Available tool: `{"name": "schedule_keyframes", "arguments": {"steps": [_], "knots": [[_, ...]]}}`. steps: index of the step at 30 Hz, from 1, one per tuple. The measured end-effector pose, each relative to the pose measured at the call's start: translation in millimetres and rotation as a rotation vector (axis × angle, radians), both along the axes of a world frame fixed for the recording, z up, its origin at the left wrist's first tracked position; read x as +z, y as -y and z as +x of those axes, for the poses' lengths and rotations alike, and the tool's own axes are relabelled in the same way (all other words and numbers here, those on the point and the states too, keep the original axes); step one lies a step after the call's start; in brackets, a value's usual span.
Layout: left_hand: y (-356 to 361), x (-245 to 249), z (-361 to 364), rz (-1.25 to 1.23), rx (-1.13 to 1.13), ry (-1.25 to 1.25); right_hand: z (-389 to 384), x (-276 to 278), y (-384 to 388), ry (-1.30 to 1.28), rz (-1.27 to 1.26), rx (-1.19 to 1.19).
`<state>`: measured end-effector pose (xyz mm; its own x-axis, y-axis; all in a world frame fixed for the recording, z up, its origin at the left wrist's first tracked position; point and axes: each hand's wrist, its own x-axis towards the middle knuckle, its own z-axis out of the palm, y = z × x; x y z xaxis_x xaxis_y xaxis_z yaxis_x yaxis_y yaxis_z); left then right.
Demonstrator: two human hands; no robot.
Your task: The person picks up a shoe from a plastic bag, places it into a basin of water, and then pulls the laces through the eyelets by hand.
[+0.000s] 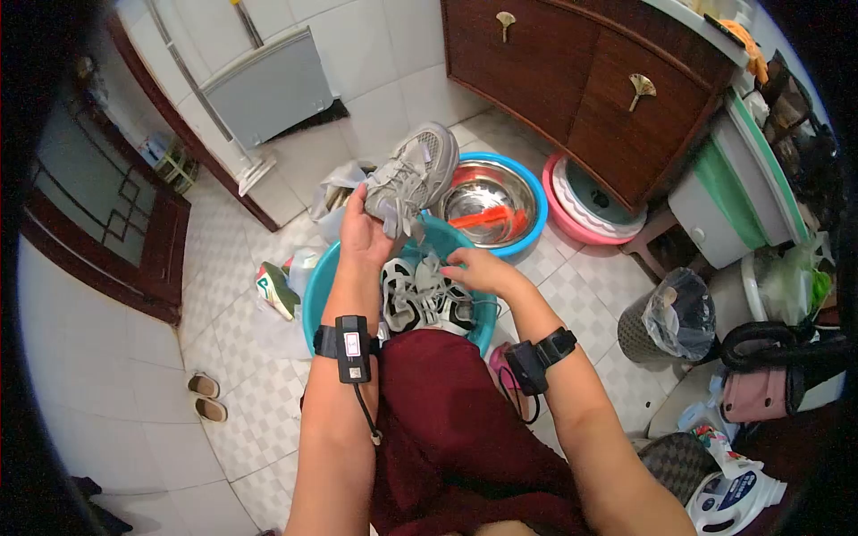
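My left hand point(368, 228) is closed around a grey sneaker point(413, 174), held up above the rim of a teal basin point(313, 308). The sneaker's laces hang loosely on its near side. Inside the basin lies a pair of white, grey and black sneakers point(427, 299) with loose laces. Over the basin's right side, my right hand point(483, 271) has its thumb and forefinger apart, fingertips right by the laces of these sneakers.
Behind the teal basin stands a blue basin point(542, 201) with a steel bowl point(465, 192) and a red-orange item point(487, 219). Pink basins point(572, 228), a lined trash bin point(666, 317) and a dark wooden cabinet point(536, 67) are to the right. Slippers point(207, 397) lie left.
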<state>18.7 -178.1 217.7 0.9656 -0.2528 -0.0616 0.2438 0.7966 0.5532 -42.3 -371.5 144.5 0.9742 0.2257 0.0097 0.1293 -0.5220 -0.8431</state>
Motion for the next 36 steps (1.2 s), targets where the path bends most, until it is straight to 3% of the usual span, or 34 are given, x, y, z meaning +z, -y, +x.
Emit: {"name": "schedule_keyframes", "arguments": {"steps": [1,2,5,12,16,20,23,24,27,32,36], "knots": [[-1,0,0,-0.008,-0.005,0.025,-1,0,-2,0.124,-0.226,0.035],[-2,-1,0,0.000,-0.004,0.025,2,2,-4,0.353,-0.212,-0.086],[3,2,-3,0.018,-0.009,0.010,3,40,-20,0.286,0.088,-0.248],[15,-1,-5,0.048,-0.143,0.039,10,51,-21,0.408,0.133,-0.147],[21,5,-11,0.110,-0.113,0.046,15,44,-9,0.037,0.717,-0.181],[24,1,-9,0.181,-0.116,0.043,7,73,10,-0.051,0.909,-0.220],[24,-8,-4,0.205,-0.099,0.037,-2,85,27,-0.004,0.841,-0.167],[24,-8,-4,0.214,-0.086,0.035,-4,84,31,-0.011,0.679,-0.111],[26,-9,-4,0.211,-0.051,0.068,-8,80,27,0.424,-0.082,0.035],[29,-3,-13,0.287,-0.069,0.111,0,88,-13,0.498,0.104,-0.287],[32,-3,-15,0.320,-0.069,0.115,7,90,-29,0.627,-0.060,-0.446]]}}
